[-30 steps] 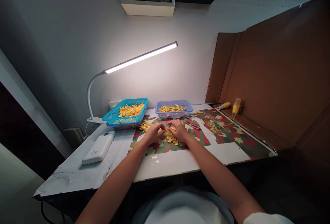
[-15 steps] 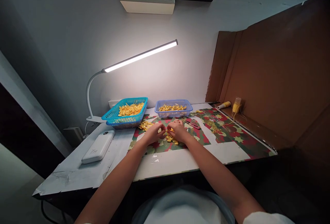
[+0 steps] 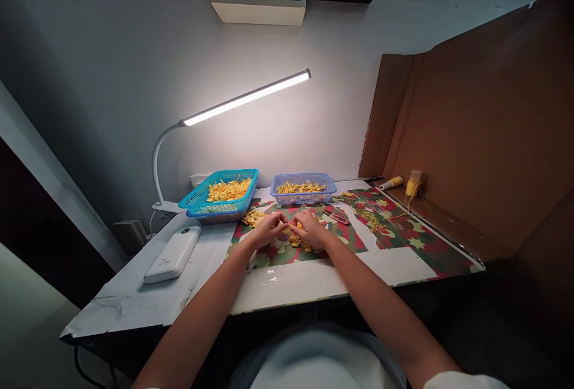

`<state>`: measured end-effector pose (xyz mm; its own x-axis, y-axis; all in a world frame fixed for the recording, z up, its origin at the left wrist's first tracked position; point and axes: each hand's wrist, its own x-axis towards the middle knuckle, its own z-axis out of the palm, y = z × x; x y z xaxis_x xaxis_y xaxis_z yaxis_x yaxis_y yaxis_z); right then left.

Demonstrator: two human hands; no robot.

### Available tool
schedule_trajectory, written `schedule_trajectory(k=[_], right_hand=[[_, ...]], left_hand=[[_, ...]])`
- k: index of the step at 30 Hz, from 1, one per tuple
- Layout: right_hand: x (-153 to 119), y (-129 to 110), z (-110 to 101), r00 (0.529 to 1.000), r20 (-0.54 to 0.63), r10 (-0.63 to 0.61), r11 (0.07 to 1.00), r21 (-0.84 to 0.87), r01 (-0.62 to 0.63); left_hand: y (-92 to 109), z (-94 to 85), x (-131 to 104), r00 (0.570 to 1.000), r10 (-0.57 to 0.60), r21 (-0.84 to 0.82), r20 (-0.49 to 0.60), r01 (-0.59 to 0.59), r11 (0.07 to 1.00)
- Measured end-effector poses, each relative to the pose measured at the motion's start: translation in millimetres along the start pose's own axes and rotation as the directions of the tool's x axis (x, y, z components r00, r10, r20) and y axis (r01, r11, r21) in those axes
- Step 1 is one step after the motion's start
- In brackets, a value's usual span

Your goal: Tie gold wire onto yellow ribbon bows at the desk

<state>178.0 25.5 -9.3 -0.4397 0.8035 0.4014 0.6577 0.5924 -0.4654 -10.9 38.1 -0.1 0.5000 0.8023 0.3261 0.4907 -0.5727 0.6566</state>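
My left hand (image 3: 271, 229) and my right hand (image 3: 310, 229) meet over the middle of the camouflage-patterned sheet, fingertips pinched close together. Between them shows a small yellow ribbon-like piece (image 3: 290, 227), partly covered by the fingers; its exact kind is too small to make out. Beneath and beside my right hand lies a little pile of yellow pieces (image 3: 301, 245). More loose yellow pieces (image 3: 253, 217) lie just beyond my left hand. To the right of my right hand rests a pink-red tool (image 3: 336, 217), which looks like thread snips.
Behind my hands stand a blue-green basket (image 3: 191, 202) and a purple basket (image 3: 303, 199), both holding yellow pieces. A white power bank (image 3: 173, 256) lies left, near a lit lamp (image 3: 246, 98). Yellow thread (image 3: 372, 220) and yellow spools (image 3: 412, 184) are at right, beside a cardboard wall (image 3: 484, 120).
My hands stay over the same spot, with slight shifts of the fingers around the yellow piece. The whole view has shifted very slightly.
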Motion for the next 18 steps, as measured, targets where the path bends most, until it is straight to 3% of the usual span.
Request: schedule_trajectory(k=[6,11,13,15,18], right_hand=[[0,-3,-7,0.999,0.038,0.032,0.991,0.126,-0.036],[0,-5,-8,0.997,0.053,0.048,0.987,0.149,-0.055],[-1,-4,-8,0.999,0.011,0.049,0.990,0.131,-0.050],[-2,-2,-9,0.998,-0.051,0.038,0.992,0.118,-0.031],[-4,1,-10,0.998,-0.052,-0.035,0.997,0.065,0.038]], left_hand=[[-2,-4.8,-1,0.990,-0.105,-0.204,0.095,0.122,0.971],[-4,-6.8,2,0.989,-0.091,-0.193,0.115,0.112,0.975],[-8,-9.5,2,0.997,-0.072,-0.056,0.021,0.073,0.996],[-12,-13.8,1,0.985,-0.042,0.169,-0.165,0.070,0.983],[-17,-20.9,-4,0.895,-0.001,0.460,-0.446,0.231,0.857]])
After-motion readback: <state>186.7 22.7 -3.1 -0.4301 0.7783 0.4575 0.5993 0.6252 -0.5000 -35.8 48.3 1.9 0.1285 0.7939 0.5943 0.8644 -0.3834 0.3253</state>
